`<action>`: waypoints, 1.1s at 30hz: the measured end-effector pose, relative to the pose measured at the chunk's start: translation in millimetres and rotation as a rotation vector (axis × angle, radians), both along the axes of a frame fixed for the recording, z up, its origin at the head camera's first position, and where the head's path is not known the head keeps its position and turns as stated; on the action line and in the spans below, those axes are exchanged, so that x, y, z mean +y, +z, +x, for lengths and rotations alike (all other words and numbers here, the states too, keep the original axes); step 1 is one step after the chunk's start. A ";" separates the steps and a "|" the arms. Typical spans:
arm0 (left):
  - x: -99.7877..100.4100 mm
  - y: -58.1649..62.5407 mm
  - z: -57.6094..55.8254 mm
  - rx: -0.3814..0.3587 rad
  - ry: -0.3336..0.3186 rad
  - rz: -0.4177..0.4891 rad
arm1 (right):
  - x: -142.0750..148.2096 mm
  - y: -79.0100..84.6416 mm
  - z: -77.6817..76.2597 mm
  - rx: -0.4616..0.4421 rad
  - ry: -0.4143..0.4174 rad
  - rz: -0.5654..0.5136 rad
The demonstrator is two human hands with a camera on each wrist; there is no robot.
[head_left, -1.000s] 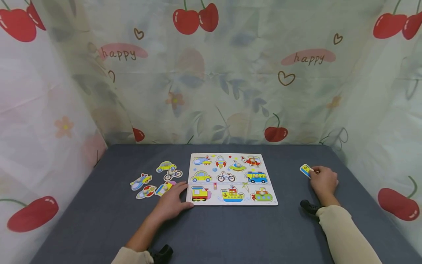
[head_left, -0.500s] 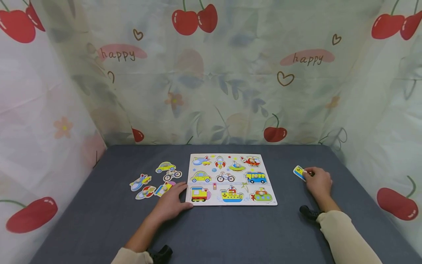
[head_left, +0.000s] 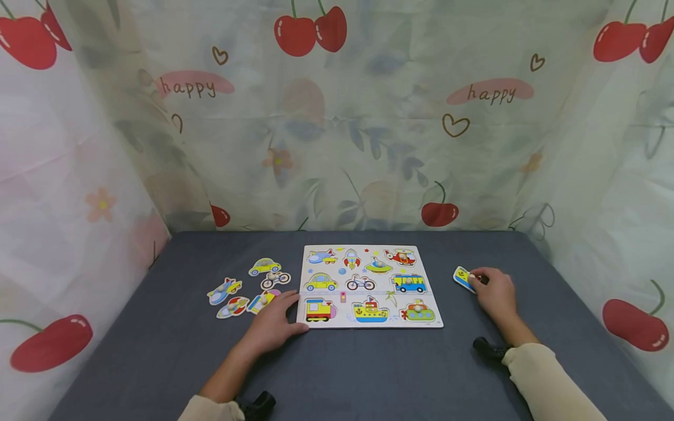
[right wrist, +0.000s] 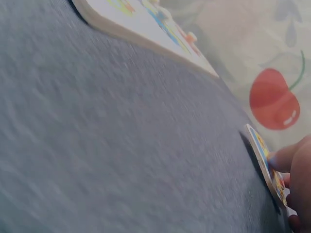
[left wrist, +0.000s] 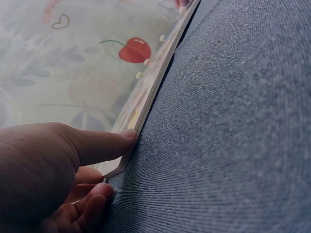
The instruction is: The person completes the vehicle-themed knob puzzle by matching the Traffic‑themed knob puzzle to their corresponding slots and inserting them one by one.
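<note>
Board (head_left: pixel 344 318) holds bus (head_left: pixel 409 284) (left grip (head_left: pixel 272 324) spread against it), right grip (head_left: pixel 498 293) pinching anchor piece (head_left: pixel 461 278).

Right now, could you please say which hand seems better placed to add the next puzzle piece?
Likely the right hand: it pinches the anchor-marked puzzle piece, while the left hand touches the edge of the puzzle board.

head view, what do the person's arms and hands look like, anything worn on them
The left hand and right hand show no gloves. The left sleeve and right sleeve are plain cream, ending short of the hands. A small black device sticks out on the inner side of each wrist, left and right. No cables or markings show.
</note>
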State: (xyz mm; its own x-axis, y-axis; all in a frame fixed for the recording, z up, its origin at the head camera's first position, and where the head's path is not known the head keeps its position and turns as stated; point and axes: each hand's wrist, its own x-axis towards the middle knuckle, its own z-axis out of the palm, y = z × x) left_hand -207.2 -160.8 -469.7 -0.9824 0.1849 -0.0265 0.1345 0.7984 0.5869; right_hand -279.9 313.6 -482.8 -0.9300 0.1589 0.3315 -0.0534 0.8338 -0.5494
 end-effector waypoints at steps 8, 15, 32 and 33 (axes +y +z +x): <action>0.5 0.6 0.7 -0.004 0.004 -0.002 | -22.2 6.0 6.5 -0.039 0.021 -0.043; -0.1 0.8 1.4 -0.005 0.008 0.002 | -42.3 7.0 10.8 -0.064 0.053 -0.060; 0.3 0.8 1.3 -0.008 0.007 0.011 | -88.8 10.6 22.1 -0.068 0.176 -0.095; 0.2 0.8 1.3 -0.007 0.007 0.010 | -90.9 10.7 22.7 -0.070 0.182 -0.097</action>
State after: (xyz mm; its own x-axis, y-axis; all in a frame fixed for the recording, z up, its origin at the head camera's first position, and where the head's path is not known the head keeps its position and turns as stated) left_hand -205.8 -160.6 -468.9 -0.9834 0.1787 -0.0314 0.1252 0.7936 0.5954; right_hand -257.2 222.7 -472.1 -0.9663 0.0140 0.2569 -0.1577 0.7567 -0.6344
